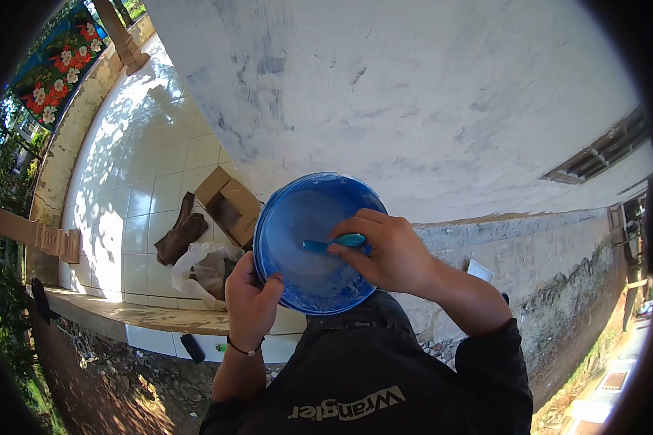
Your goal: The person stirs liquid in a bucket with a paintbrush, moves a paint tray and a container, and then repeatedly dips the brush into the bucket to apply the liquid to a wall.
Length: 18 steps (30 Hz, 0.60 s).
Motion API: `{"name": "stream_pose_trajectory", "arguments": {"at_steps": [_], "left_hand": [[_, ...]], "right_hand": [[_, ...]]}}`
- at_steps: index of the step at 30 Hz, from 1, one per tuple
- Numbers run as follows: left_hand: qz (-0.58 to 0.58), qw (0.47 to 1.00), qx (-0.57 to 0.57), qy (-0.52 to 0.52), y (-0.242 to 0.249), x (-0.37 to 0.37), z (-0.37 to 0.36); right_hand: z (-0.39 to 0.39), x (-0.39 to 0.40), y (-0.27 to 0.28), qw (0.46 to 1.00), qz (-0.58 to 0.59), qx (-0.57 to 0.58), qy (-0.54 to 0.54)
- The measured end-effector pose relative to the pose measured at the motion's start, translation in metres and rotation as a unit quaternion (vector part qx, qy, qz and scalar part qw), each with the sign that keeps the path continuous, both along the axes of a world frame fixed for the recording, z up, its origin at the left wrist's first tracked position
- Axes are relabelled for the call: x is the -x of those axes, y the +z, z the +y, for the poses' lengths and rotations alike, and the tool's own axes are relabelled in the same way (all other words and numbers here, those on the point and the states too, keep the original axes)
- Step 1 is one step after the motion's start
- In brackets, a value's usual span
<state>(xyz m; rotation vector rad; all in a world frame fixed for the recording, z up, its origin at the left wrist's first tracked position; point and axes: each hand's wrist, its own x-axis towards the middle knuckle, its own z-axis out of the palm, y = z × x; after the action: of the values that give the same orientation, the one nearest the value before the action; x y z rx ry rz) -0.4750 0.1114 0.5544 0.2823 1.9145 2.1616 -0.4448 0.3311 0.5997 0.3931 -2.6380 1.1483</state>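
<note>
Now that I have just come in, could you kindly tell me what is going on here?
A person is working over a blue bucket, gripping its rim with the left hand. The right hand holds a blue tool over the bucket's mouth; what sort of tool is unclear. The bucket looks whitish inside. Ahead is a white wall with grey patches. To the left, a box and a plastic bag sit on the tiled floor.
</note>
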Motion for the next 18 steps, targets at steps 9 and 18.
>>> {"name": "stream_pose_trajectory", "arguments": {"at_steps": [9,18], "left_hand": [[-0.002,1.0,-0.003,-0.013,0.001,0.0,0.01],[-0.004,1.0,-0.015,-0.012,0.006,0.003,0.009]], "right_hand": [[0.009,-0.006,0.004,1.0,-0.002,-0.024,-0.008],[0.01,-0.008,0.016,0.998,0.047,0.017,-0.042]]}}
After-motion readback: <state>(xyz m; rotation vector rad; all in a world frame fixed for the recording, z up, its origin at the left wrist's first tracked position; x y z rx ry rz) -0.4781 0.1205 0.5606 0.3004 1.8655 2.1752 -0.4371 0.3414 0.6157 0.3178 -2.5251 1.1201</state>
